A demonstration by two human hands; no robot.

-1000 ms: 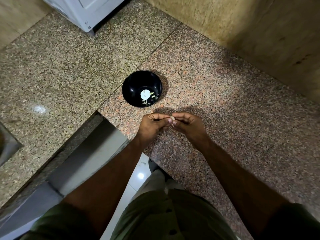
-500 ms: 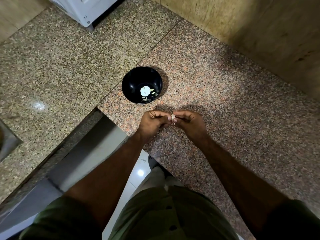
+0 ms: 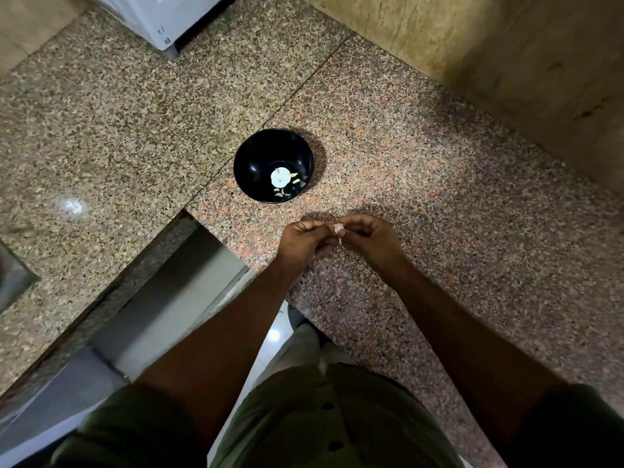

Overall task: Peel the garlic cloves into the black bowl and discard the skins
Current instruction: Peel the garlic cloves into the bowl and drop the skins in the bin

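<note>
Both hands, left hand (image 3: 305, 239) and right hand (image 3: 369, 238), pinch one garlic clove (image 3: 338, 228) short of the black bowl (image 3: 250, 163); a slip drops it onto the granite counter (image 3: 439, 184).

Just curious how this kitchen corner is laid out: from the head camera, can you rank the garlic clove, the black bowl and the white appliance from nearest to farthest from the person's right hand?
1. garlic clove: pinched at the fingertips of the right hand, shared with the left hand.
2. black bowl: on the counter, beyond the hands and slightly left.
3. white appliance: at the far top-left edge.
</note>
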